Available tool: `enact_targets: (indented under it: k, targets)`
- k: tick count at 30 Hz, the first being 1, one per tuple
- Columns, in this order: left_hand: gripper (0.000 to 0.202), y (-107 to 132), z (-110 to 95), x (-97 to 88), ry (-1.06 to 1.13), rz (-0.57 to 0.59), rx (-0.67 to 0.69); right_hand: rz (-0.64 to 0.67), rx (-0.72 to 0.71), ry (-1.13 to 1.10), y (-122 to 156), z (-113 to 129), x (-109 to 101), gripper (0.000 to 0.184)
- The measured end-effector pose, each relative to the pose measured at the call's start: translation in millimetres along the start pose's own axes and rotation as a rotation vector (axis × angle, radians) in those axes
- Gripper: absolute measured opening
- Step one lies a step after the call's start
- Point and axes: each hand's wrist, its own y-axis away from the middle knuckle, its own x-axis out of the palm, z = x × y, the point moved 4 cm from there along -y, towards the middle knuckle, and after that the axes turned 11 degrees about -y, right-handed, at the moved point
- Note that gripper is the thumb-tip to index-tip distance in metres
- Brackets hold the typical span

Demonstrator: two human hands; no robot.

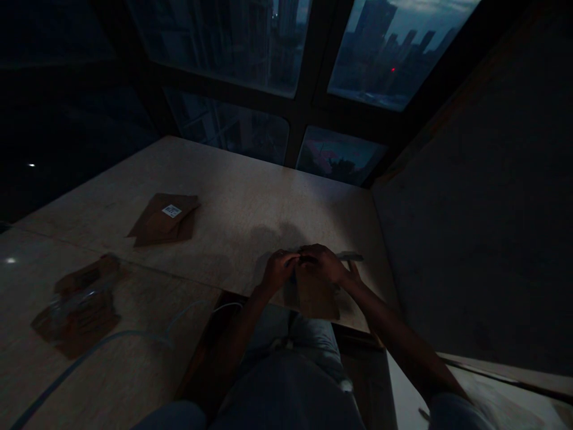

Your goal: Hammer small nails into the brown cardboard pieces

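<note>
In dim light, my left hand (277,270) and my right hand (323,261) meet at the near edge of a wooden table (250,203). Both have their fingers curled and pressed together over the top of a brown paper envelope (316,295) that lies flat and hangs slightly over the table edge. Something small and dark sits between the fingertips; I cannot make it out. A thin pale object (351,257) lies just right of my right hand.
A stack of brown envelopes (165,220) with a white label lies at the table's left middle. A heap of brown packets in clear plastic (78,304) sits on a nearer left board, with a pale cable (134,337) running past. Dark windows stand behind, a wall panel right.
</note>
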Motion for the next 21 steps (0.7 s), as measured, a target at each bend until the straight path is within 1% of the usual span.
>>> enact_targets:
  k: [7,16,21]
  targets:
    - [0.017,-0.7,1.1,5.9,0.025,0.012,-0.014,-0.04,0.0,-0.042,2.7,-5.2,3.1,0.023]
    - [0.016,-2.7,4.1,9.4,0.078,0.02,-0.027,-0.061,0.029,-0.036,1.5,-6.5,4.1,0.024]
    - [0.014,-3.5,3.6,12.0,0.104,0.023,-0.033,-0.073,0.058,-0.004,2.9,-3.4,2.9,0.025]
